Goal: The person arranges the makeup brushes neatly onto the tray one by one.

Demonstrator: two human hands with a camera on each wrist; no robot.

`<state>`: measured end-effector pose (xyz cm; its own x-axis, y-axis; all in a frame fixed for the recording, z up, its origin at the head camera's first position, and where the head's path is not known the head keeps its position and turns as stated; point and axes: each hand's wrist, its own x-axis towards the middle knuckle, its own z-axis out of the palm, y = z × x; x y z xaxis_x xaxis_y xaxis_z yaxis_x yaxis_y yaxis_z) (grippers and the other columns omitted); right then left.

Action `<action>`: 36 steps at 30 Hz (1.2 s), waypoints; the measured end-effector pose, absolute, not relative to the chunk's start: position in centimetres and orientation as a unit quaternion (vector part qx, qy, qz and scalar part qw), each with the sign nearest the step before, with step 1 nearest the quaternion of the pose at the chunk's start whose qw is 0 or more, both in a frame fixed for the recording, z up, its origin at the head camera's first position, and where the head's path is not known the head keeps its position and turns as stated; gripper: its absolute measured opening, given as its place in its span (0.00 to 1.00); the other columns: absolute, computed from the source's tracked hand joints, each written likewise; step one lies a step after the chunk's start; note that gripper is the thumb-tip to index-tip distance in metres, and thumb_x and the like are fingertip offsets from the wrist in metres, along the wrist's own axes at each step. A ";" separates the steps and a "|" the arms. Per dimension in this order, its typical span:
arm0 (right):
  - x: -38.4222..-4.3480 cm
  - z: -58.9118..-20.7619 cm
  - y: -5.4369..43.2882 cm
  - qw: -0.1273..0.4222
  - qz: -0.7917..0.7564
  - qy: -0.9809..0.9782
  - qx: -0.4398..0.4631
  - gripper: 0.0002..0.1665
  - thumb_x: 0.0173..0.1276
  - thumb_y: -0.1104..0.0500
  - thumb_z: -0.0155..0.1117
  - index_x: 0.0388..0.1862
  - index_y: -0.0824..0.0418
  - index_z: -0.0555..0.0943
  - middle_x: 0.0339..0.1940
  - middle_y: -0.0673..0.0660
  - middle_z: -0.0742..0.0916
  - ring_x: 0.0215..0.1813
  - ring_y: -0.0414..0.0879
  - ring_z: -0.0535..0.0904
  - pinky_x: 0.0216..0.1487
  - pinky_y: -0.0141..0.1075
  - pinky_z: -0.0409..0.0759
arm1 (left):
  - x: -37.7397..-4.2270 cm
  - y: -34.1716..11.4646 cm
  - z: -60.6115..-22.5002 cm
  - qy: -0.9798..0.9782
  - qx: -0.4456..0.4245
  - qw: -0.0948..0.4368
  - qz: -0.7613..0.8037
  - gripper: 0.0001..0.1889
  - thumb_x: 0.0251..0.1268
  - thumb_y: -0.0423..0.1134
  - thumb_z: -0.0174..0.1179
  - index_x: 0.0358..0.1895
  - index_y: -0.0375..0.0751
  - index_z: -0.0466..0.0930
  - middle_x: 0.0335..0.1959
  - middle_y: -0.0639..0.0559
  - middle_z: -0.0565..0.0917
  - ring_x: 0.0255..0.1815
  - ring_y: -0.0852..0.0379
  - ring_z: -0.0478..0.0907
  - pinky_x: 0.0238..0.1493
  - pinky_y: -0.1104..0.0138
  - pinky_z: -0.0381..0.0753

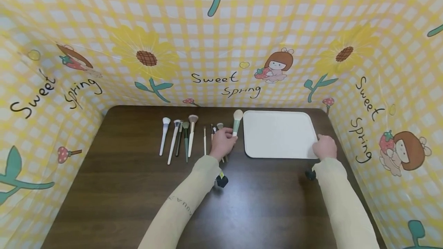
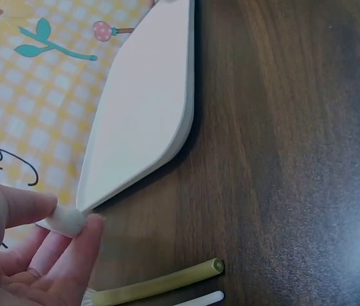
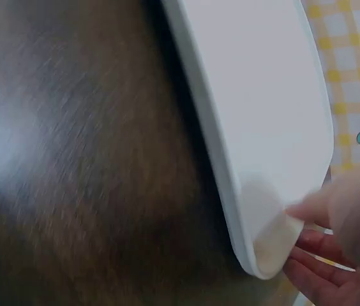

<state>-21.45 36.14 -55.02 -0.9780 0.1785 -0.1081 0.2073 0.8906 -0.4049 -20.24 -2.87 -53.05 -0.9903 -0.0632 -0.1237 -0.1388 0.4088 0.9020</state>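
My left hand (image 1: 222,142) pinches a makeup brush (image 1: 237,122) with a pale green handle and cream bristles, its head pointing away from me. The brush stands just left of a white rectangular tray (image 1: 280,133). In the left wrist view, the rounded whitish end of the brush (image 2: 66,220) shows between thumb and fingers, overlapping the tray's corner. At the tray's right side, my right hand (image 1: 325,147) grips the rim, thumb on top and fingers below in the right wrist view. Several brushes lie beside and under my left hand, partly hidden by it.
Further left lie several more makeup brushes, among them a white one (image 1: 164,135), a dark green one (image 1: 186,139) and a wide brown-headed one (image 1: 192,133). The dark wooden table (image 1: 114,187) ends at a yellow checked cloth (image 1: 207,41) at the back and sides.
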 end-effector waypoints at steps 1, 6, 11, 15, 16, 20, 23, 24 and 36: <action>-21.3 -54.9 36.2 0.041 -0.209 0.973 0.093 0.34 0.68 0.61 0.49 0.66 0.86 0.66 0.61 0.85 0.73 0.61 0.79 0.70 0.60 0.66 0.70 | -20.2 -2.8 -53.0 0.839 -0.059 0.034 0.540 0.15 0.66 0.31 0.67 0.55 0.31 0.82 0.36 0.44 0.88 0.33 0.54 0.86 0.39 0.62 0.83; -20.4 -54.1 35.7 0.092 -0.251 0.961 0.074 0.70 0.68 0.31 0.63 0.75 0.86 0.41 0.71 0.89 0.56 0.72 0.80 0.54 0.70 0.66 0.57 | -20.1 -2.8 -53.0 0.841 -0.057 0.019 0.537 0.15 0.65 0.31 0.68 0.53 0.31 0.83 0.36 0.44 0.89 0.35 0.53 0.87 0.41 0.60 0.83; -19.4 -54.4 34.8 0.101 -0.289 0.952 0.032 0.85 0.49 0.30 0.79 0.76 0.84 0.40 0.73 0.86 0.56 0.74 0.77 0.54 0.71 0.63 0.57 | -20.0 -2.8 -53.0 0.837 -0.061 0.025 0.543 0.15 0.65 0.31 0.68 0.53 0.32 0.83 0.37 0.45 0.88 0.36 0.53 0.86 0.41 0.61 0.83; -18.9 -55.0 34.5 0.079 -0.283 0.956 -0.001 0.83 0.42 0.34 0.85 0.73 0.85 0.46 0.66 0.84 0.64 0.65 0.74 0.63 0.67 0.63 0.63 | -19.8 -2.8 -53.0 0.835 -0.059 0.028 0.547 0.15 0.65 0.32 0.68 0.54 0.31 0.83 0.38 0.45 0.88 0.37 0.53 0.86 0.41 0.61 0.83; -18.8 -55.1 34.4 0.077 -0.278 0.957 -0.005 0.83 0.42 0.34 0.86 0.72 0.85 0.46 0.65 0.83 0.65 0.65 0.73 0.63 0.67 0.63 0.63 | -19.8 -2.7 -52.9 0.835 -0.060 0.027 0.547 0.15 0.65 0.32 0.69 0.53 0.32 0.83 0.38 0.45 0.88 0.38 0.53 0.86 0.41 0.61 0.83; -18.7 -55.4 34.3 0.085 -0.265 0.960 -0.011 0.87 0.43 0.33 0.84 0.74 0.85 0.40 0.72 0.86 0.55 0.73 0.78 0.52 0.72 0.64 0.53 | -19.6 -2.8 -52.9 0.834 -0.065 0.031 0.547 0.14 0.64 0.32 0.70 0.52 0.32 0.84 0.38 0.45 0.88 0.38 0.52 0.85 0.41 0.60 0.83; -18.8 -55.6 34.0 0.088 -0.268 0.959 -0.004 0.89 0.44 0.32 0.83 0.75 0.84 0.35 0.75 0.86 0.47 0.76 0.79 0.42 0.74 0.65 0.47 | -19.4 -2.8 -53.0 0.835 -0.063 0.034 0.546 0.15 0.63 0.33 0.71 0.51 0.32 0.85 0.37 0.45 0.88 0.38 0.52 0.85 0.40 0.60 0.83; -18.8 -55.6 33.9 0.089 -0.272 0.958 0.000 0.90 0.45 0.32 0.83 0.75 0.83 0.34 0.76 0.85 0.44 0.77 0.78 0.39 0.74 0.64 0.46 | -19.4 -2.8 -53.0 0.835 -0.062 0.036 0.546 0.15 0.62 0.33 0.71 0.50 0.32 0.85 0.36 0.45 0.88 0.38 0.52 0.85 0.40 0.60 0.83; -18.9 -55.8 33.2 0.066 -0.281 0.957 -0.002 0.90 0.41 0.34 0.86 0.75 0.85 0.37 0.72 0.85 0.54 0.74 0.76 0.49 0.73 0.63 0.52 | -19.0 -2.4 -53.5 0.828 -0.059 0.044 0.556 0.16 0.59 0.33 0.74 0.49 0.32 0.85 0.34 0.46 0.88 0.35 0.53 0.85 0.37 0.62 0.83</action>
